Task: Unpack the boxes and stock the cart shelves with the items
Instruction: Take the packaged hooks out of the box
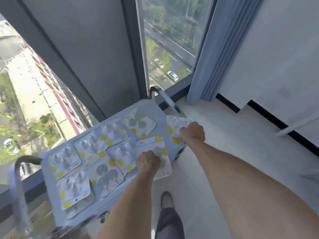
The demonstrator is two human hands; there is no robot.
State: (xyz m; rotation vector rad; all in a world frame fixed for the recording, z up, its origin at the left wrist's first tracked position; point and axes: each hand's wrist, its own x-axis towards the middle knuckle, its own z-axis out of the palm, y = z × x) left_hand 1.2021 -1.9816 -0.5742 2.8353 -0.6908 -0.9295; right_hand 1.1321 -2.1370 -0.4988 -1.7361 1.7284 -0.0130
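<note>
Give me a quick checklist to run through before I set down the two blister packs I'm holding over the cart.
1. Left hand grip on its blister pack: ok, fingers curled on it.
2. Right hand grip on the second blister pack: ok, held beyond the cart's right edge.
3. Free room on the cart's top shelf: not ok, packs cover most of it; only the far corner shows bare.
4. Left pack fully over the shelf: not ok, it overhangs the near right edge.
5. Packs already laid flat: not ok, several overlap.
6. Lower shelves free: cannot tell, hidden.
</note>
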